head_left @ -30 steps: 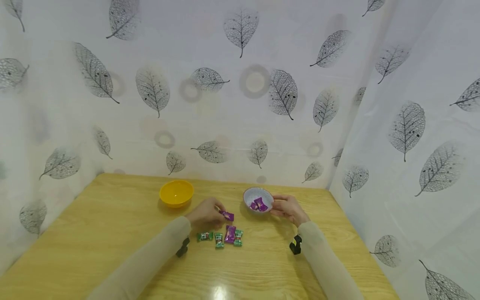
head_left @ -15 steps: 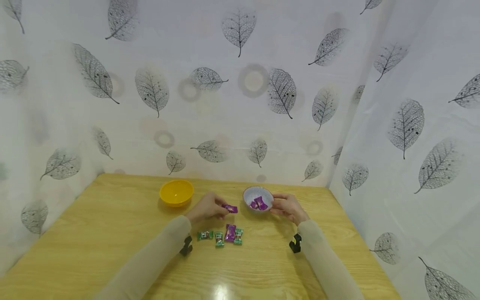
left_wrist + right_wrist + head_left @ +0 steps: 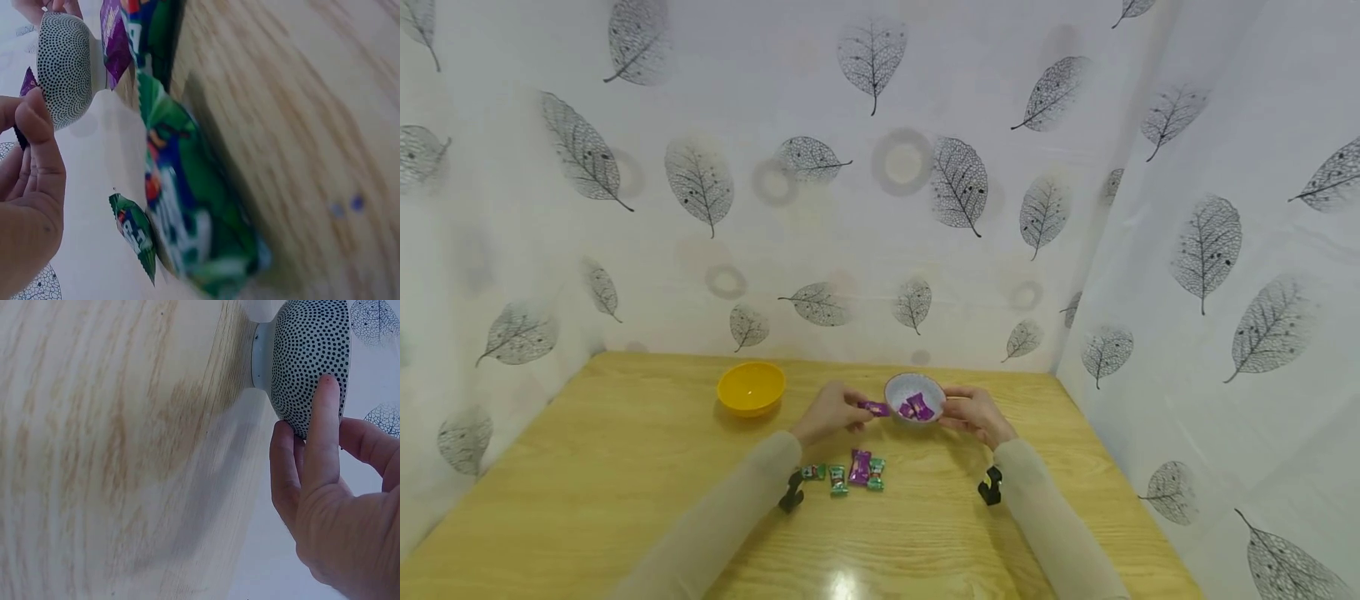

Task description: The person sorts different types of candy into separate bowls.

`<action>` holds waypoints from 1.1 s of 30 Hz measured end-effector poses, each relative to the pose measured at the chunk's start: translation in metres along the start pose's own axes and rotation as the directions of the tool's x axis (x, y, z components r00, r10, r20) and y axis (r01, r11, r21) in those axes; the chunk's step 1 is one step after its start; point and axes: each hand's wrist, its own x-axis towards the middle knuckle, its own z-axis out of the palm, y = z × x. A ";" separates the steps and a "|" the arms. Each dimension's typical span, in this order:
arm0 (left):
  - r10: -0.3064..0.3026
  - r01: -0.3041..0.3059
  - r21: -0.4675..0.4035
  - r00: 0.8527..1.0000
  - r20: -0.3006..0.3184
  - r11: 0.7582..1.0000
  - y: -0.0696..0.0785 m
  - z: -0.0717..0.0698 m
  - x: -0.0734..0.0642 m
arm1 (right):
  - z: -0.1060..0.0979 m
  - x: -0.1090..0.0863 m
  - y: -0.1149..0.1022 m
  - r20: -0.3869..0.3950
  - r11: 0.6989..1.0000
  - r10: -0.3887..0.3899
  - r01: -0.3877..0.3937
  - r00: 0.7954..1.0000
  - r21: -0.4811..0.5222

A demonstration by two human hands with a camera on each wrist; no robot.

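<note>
Just left of the white dotted bowl (image 3: 902, 385), the left hand (image 3: 832, 412) pinches one purple-wrapped candy (image 3: 877, 409) between thumb and fingertips. The grip is taken near one end, so the other end projects toward the bowl; presumably this keeps the fingers clear of the rim. Whether the wrapper touches the bowl cannot be told.

The right hand (image 3: 973, 414) grips the bowl from its right side. One digit lies along the dotted outer wall, with others bent around below and at the rim. This hold likely steadies the bowl — its narrow foot appears to rest on the table (image 3: 925, 533) — and leaves the mouth unobstructed. Purple candies (image 3: 919, 407), apparently two, lie inside the bowl, toward the right hand.

Nearer the person, a loose purple candy (image 3: 860, 467) lies between two of the three green-wrapped candies (image 3: 838, 481), close against the right one. The row probably sits there for easy reach by both hands.

Well to the left, a yellow bowl (image 3: 751, 385) stands upright, touched by neither hand. Its separate position — farther back, beyond the left hand — probably keeps the two containers distinct.
</note>
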 end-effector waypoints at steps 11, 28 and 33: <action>-0.019 0.018 -0.014 0.995 -0.102 1.000 0.000 0.002 0.008 | 0.002 -0.001 0.000 0.005 1.000 -0.006 0.006 1.000 -0.009; 0.027 -0.041 -0.059 0.975 -0.222 0.997 0.012 0.030 0.030 | 0.000 -0.001 0.002 -0.001 1.000 -0.021 0.021 1.000 0.004; 0.047 -0.058 -0.043 0.972 -0.232 0.997 0.014 0.040 0.034 | -0.001 -0.002 0.001 0.007 1.000 -0.024 0.024 1.000 -0.008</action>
